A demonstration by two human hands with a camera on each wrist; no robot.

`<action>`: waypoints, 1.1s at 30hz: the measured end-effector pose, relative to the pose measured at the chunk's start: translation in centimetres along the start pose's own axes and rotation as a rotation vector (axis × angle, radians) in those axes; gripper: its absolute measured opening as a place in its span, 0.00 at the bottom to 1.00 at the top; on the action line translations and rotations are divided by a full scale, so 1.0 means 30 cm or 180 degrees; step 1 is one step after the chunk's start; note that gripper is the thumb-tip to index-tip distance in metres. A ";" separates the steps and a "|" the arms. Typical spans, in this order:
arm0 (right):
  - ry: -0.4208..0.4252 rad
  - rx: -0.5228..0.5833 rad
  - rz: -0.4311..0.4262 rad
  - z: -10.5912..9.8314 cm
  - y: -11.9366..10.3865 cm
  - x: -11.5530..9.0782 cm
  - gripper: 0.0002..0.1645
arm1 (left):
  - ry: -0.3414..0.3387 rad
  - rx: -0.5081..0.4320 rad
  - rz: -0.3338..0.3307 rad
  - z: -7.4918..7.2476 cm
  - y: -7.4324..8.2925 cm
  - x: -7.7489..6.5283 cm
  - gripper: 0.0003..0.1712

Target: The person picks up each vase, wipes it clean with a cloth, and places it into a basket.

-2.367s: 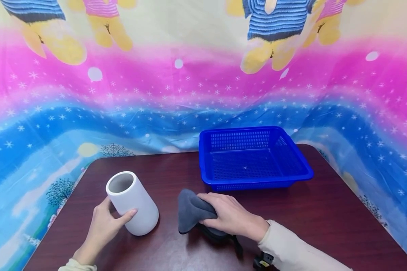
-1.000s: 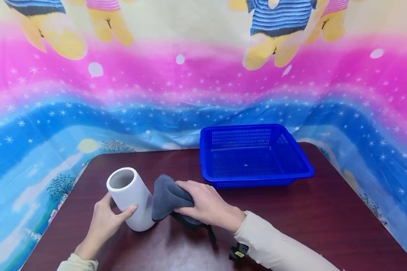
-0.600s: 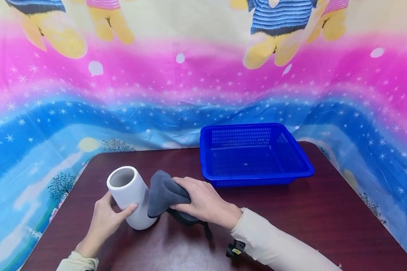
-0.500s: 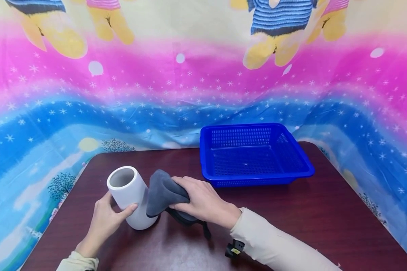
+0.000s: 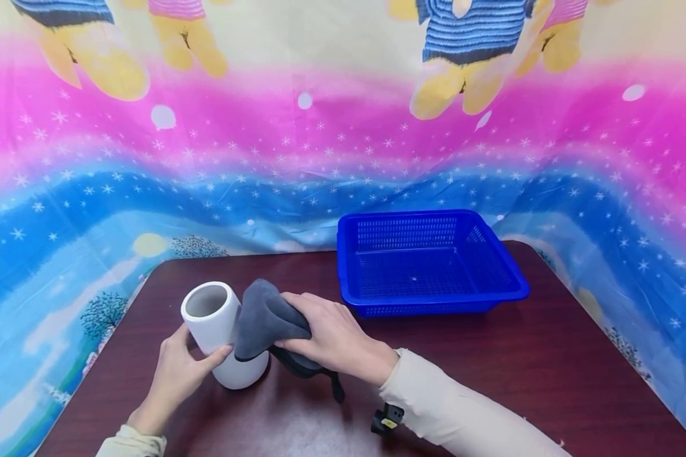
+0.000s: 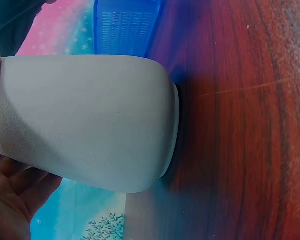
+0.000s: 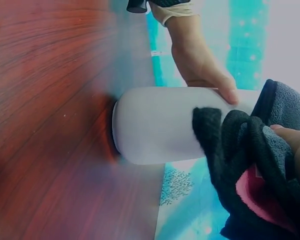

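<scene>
A white vase (image 5: pixel 239 373) with a round open top stands upright on the left of the table. My left hand (image 5: pixel 174 376) holds its side, thumb in front and fingers behind. In the left wrist view the vase (image 6: pixel 90 120) fills much of the frame. My right hand (image 5: pixel 334 335) grips a bunched dark grey cloth (image 5: pixel 264 320) against or just in front of the vase's right side; contact is hard to tell. The right wrist view shows the cloth (image 7: pixel 222 155) with black edges and a pink patch inside, beside the vase (image 7: pixel 157 125).
A blue plastic basket (image 5: pixel 429 304) with perforated sides sits at the back right of the dark red-brown table (image 5: pixel 491 374). A patterned curtain (image 5: pixel 297 152) hangs close behind the table. A small black device (image 5: pixel 387 419) hangs at my right sleeve.
My right hand has carried the grey cloth leftward and slightly up, from apart from the vase to overlapping its right side. My left hand and the vase stay nearly still.
</scene>
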State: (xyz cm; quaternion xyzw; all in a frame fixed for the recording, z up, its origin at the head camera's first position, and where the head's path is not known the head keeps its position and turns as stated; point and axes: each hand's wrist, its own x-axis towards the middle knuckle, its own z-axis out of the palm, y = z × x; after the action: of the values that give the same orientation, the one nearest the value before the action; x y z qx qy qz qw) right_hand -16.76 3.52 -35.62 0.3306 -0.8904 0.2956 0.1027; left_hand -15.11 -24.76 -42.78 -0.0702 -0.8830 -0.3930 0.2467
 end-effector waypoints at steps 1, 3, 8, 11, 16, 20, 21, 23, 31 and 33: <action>0.0010 -0.0015 -0.0003 0.000 -0.003 0.001 0.37 | 0.0000 -0.0001 -0.0003 0.001 0.000 0.000 0.33; 0.0024 -0.0048 -0.0008 0.002 -0.008 0.005 0.37 | 0.0002 0.0000 -0.0002 0.001 0.000 -0.001 0.33; 0.0042 -0.0094 -0.0018 0.009 -0.024 0.018 0.37 | 0.0004 0.0030 0.0021 0.000 -0.002 -0.002 0.33; 0.0043 -0.0116 -0.0020 0.014 -0.034 0.029 0.37 | -0.0001 0.0044 0.0027 0.000 -0.001 -0.002 0.33; -0.0011 -0.0135 -0.0010 0.029 -0.045 0.041 0.36 | -0.0014 0.0003 -0.0002 0.001 0.003 -0.002 0.35; -0.0023 -0.0177 -0.0017 0.041 -0.050 0.045 0.36 | -0.0019 -0.0036 -0.0020 0.000 0.005 -0.003 0.37; -0.0024 -0.0186 -0.0018 0.043 -0.051 0.046 0.35 | -0.0015 -0.0038 -0.0021 0.000 0.005 -0.004 0.37; -0.0033 -0.0208 -0.0014 0.048 -0.051 0.047 0.35 | -0.0010 -0.0031 -0.0025 -0.001 0.006 -0.005 0.37; -0.0056 -0.0272 0.0003 0.067 -0.046 0.049 0.34 | 0.0002 -0.0059 0.0007 0.002 0.006 -0.004 0.36; -0.0057 -0.0302 -0.0003 0.072 -0.045 0.049 0.34 | 0.0007 -0.0057 0.0008 0.002 0.005 -0.005 0.35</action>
State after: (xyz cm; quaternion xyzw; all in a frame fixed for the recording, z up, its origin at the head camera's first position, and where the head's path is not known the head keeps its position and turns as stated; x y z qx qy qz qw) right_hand -16.97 0.64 -36.19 0.3284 -0.9042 0.2500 0.1104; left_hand -14.96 -24.59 -42.79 -0.0731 -0.8792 -0.4006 0.2475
